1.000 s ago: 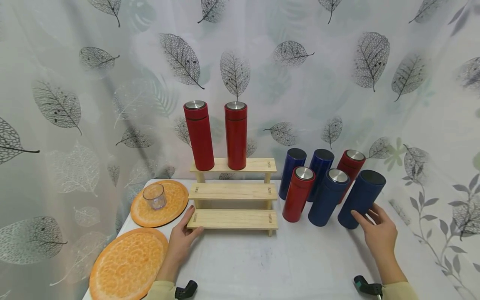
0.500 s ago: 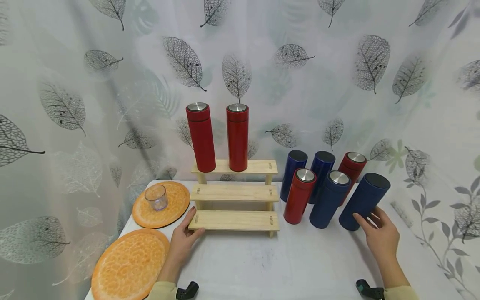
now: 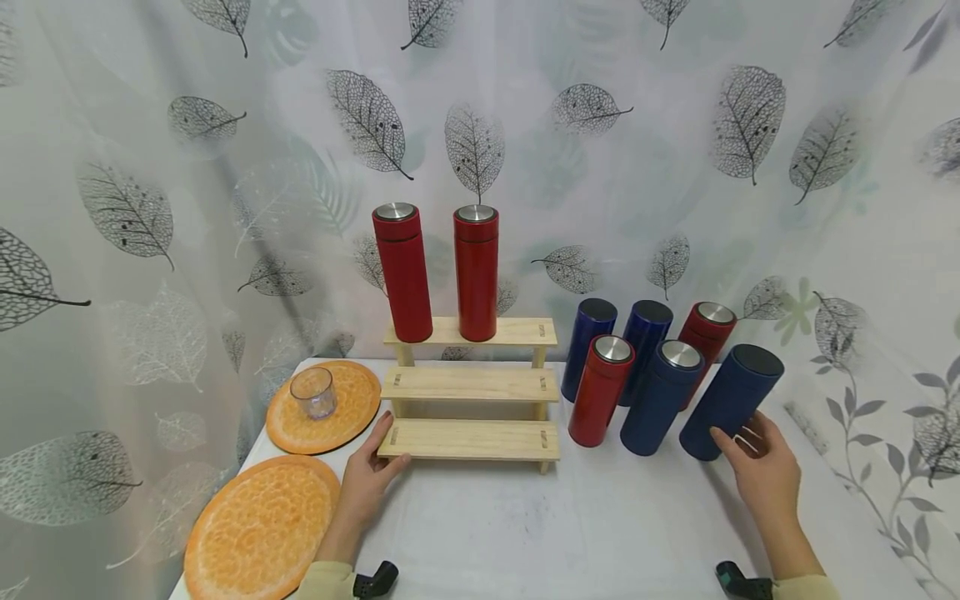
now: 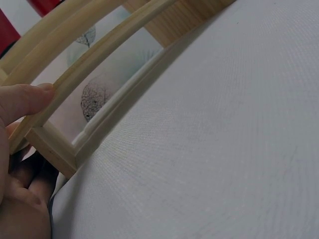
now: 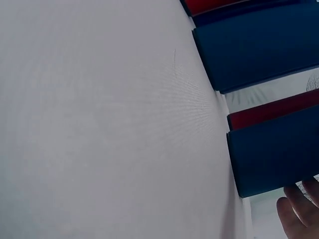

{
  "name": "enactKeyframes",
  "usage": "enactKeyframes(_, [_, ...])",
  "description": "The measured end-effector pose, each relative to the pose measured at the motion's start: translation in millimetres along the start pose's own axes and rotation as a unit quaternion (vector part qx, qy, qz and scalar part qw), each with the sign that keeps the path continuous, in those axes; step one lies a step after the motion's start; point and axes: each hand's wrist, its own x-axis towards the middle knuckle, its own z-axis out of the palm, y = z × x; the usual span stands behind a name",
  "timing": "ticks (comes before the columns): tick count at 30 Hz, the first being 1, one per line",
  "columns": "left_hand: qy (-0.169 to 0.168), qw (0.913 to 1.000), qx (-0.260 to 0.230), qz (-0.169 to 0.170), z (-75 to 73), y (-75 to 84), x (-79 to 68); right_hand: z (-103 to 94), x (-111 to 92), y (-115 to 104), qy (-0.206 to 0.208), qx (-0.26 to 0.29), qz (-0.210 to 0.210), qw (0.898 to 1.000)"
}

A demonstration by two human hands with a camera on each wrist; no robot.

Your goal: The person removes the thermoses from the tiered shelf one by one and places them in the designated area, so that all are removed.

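My left hand (image 3: pixel 365 479) holds the left end of the lowest step of a three-tier wooden display stand (image 3: pixel 468 439). In the left wrist view its thumb (image 4: pixel 30 102) lies on the plank's edge, with fingers by the leg below. At the right, my right hand (image 3: pixel 765 475) touches the lower right side of a blue thermos (image 3: pixel 731 400). The right wrist view shows fingertips against that thermos (image 5: pixel 279 154); the thumb is out of sight there. Two red thermoses with steel lids, one left (image 3: pixel 403 275) and one right (image 3: pixel 476 275), stand on the top step.
Beside the touched thermos stand several more: a red one (image 3: pixel 600 396), a blue one (image 3: pixel 658 404), two dark blue ones behind, and another red one (image 3: pixel 705 333). Leftward lie two round orange mats (image 3: pixel 262 525), a small clear cup (image 3: pixel 315 396) on the far one. A leaf-patterned curtain hangs behind.
The view shifts slightly. Both hands stay where they were, and the thermos at my right hand barely moves, if at all.
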Motion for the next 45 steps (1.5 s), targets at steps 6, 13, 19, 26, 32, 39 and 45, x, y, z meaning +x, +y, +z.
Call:
enactKeyframes(6, [0.005,1.0,0.003,0.001,0.0,-1.2,-1.3,-6.0,-13.2,-8.3,0.074,0.029,-0.049,0.996])
enactKeyframes(13, [0.001,1.0,0.0,0.001,0.3,-0.5,0.4,-16.9,-35.0,-31.5,0.155,0.094,-0.137,0.974])
enactKeyframes(19, [0.0,0.9999,0.003,0.01,0.0,0.0,1.3,-24.1,-45.9,-58.6,0.149,0.104,-0.186,0.965])
enactKeyframes(26, [-0.002,1.0,0.001,0.009,1.0,-0.9,1.2,-26.6,-56.0,-86.2,0.123,0.112,-0.231,0.959])
enactKeyframes(32, [0.0,0.9999,0.003,0.016,1.0,-1.9,1.4,-27.0,-64.9,-116.6,0.071,0.115,-0.262,0.955])
enactKeyframes(39, [-0.006,0.9998,-0.008,0.017,-1.2,1.2,2.1,-18.5,-65.6,-145.4,0.017,0.139,-0.304,0.942])
enactKeyframes(45, [-0.011,0.9996,-0.019,0.015,-2.0,-0.1,1.5,-7.5,-65.0,-163.2,-0.011,0.167,-0.318,0.933])
